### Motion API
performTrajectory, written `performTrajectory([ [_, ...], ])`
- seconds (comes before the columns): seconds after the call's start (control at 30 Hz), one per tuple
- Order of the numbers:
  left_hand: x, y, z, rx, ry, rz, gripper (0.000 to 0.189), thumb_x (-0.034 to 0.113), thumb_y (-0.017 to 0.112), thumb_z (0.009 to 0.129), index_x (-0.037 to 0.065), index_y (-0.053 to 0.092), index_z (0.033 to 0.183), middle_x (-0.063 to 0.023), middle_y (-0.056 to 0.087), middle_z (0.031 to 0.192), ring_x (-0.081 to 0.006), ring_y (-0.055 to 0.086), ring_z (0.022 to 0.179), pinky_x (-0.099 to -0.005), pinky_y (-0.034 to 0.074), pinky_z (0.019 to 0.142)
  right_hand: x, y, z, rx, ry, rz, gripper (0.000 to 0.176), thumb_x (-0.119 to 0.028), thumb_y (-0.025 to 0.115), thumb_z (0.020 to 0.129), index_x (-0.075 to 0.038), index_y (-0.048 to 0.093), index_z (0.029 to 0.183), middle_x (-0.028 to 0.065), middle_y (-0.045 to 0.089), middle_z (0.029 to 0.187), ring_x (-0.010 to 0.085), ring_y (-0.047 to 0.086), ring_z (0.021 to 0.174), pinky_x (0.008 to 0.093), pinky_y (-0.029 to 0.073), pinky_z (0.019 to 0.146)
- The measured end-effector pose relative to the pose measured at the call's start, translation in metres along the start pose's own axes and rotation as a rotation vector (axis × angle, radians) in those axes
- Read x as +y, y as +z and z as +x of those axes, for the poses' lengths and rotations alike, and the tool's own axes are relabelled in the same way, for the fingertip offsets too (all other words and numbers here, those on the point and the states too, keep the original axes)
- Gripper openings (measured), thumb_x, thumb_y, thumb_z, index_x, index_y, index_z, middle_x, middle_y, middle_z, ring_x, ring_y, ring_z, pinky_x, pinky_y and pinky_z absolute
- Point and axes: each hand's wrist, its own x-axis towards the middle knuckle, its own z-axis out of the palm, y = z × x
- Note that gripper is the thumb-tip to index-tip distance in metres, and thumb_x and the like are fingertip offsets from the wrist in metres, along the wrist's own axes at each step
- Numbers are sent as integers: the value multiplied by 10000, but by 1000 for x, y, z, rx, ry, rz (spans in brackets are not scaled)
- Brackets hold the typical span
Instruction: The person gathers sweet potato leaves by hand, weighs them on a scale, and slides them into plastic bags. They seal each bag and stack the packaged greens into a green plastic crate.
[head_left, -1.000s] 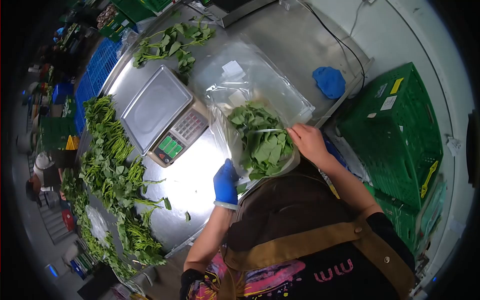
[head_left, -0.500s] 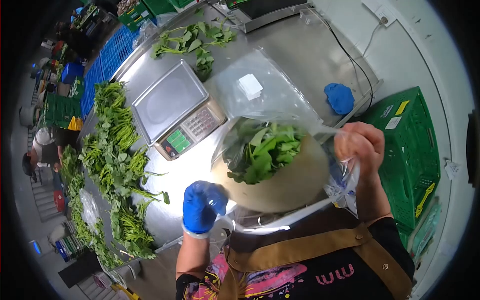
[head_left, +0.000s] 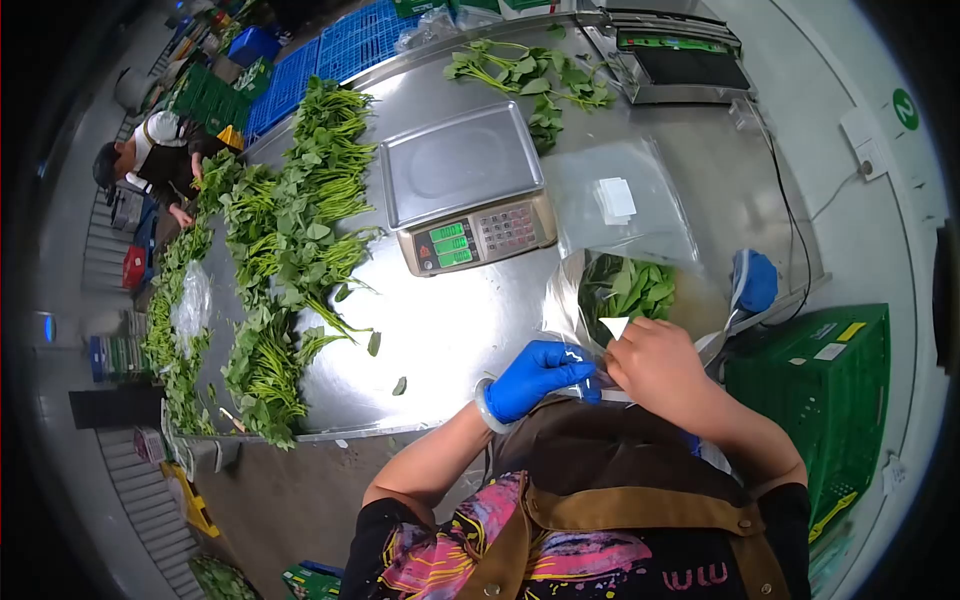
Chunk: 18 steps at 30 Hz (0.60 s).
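Note:
A clear plastic bag of leafy greens point(head_left: 630, 288) lies at the table's near edge, in front of my body. My left hand point(head_left: 540, 378), in a blue glove, is closed on the gathered plastic at the bag's near end. Close beside it, my bare right hand point(head_left: 660, 365) is bent over the bag with its fingers pinched. A small white paper slip point(head_left: 614, 326) sticks out at those fingertips. Beyond the bag, flat clear bags point(head_left: 650, 210) lie on the table with a stack of white slips point(head_left: 615, 200) on top.
A digital scale point(head_left: 465, 165) stands on the steel table point(head_left: 440, 340). Bunches of greens point(head_left: 300, 220) line the left side; loose stems point(head_left: 530, 75) lie at the back. A blue bundle point(head_left: 754, 280) sits at the right edge, above a green crate point(head_left: 820, 390). A co-worker point(head_left: 160, 150) handles greens far left.
My hands have come from wide apart on the bag to close together at its near end. A white slip now shows at my right fingertips. The view has shifted left.

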Motion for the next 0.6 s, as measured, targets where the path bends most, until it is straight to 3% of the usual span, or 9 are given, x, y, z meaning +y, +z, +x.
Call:
performTrajectory([
  [0.07, 3, 1, 0, -47, 21, 18, 256, 173, 554, 948, -66, 642, 967, -143, 677, 875, -220, 644, 860, -341, 494, 839, 5, -2, -4, -16, -84, 8, 125, -154, 661, 751, -68, 617, 672, 66, 575, 694, 241, 587, 686, 373, 479, 616],
  [0.13, 0, -3, 1, 58, 82, -50, 262, 178, 547, 950, -66, 642, 939, -145, 676, 874, -224, 644, 853, -344, 490, 842, -16, -77, -7, 224, -111, 46, 108, -130, 656, 747, -69, 620, 667, 44, 585, 685, 236, 607, 699, 369, 477, 619],
  [0.17, -3, -4, 0, 105, 102, -92, 267, 181, 543, 950, -65, 642, 925, -146, 676, 874, -226, 644, 849, -345, 489, 844, -49, -116, -4, 366, 258, 388, 142, -209, 636, 806, -73, 630, 847, 48, 635, 785, 214, 628, 787, 356, 498, 722],
  [0.2, 7, -5, -3, 97, 85, -192, 271, 179, 535, 947, -69, 636, 913, -150, 673, 868, -242, 644, 853, -354, 482, 855, -53, -137, -10, 461, 249, 369, 140, -193, 634, 808, -76, 622, 884, 52, 631, 824, 212, 624, 812, 352, 497, 738],
  [0.23, 12, -9, -4, 18, 76, -252, 249, 154, 524, 962, -53, 658, 936, -115, 680, 895, -185, 640, 855, -316, 482, 846, -46, -149, -22, 539, 202, 319, 149, -176, 632, 810, -79, 614, 921, 55, 627, 863, 209, 620, 837, 348, 495, 755],
  [0.3, 8, -12, -11, 12, 65, -280, 249, 149, 525, 957, -58, 657, 919, -130, 677, 884, -207, 642, 842, -328, 481, 850, -15, -160, -45, 596, 169, 189, 192, -143, 628, 814, -85, 598, 995, 62, 619, 940, 205, 611, 887, 340, 491, 787],
  [0.5, -2, -13, -19, -79, 84, -235, 240, 130, 520, 947, -64, 652, 895, -158, 674, 869, -250, 648, 851, -369, 488, 851, 117, -124, -69, 508, 140, -155, 400, -45, 615, 827, -102, 550, 1218, 83, 595, 1173, 192, 586, 1037, 317, 479, 886],
  [0.57, -3, -12, -22, -83, 90, -231, 250, 142, 522, 946, -66, 650, 895, -166, 675, 875, -257, 651, 859, -377, 492, 858, 133, -85, -51, 411, 113, -127, 477, -13, 611, 831, -108, 534, 1292, 90, 586, 1250, 188, 578, 1087, 310, 475, 918],
  [0.6, -1, -10, -24, -68, 71, -226, 252, 146, 523, 946, -66, 650, 897, -168, 676, 877, -259, 652, 861, -380, 491, 863, 128, -65, -42, 360, 146, -64, 457, -24, 640, 801, -102, 570, 1245, 80, 613, 1203, 202, 585, 1076, 339, 454, 945],
])
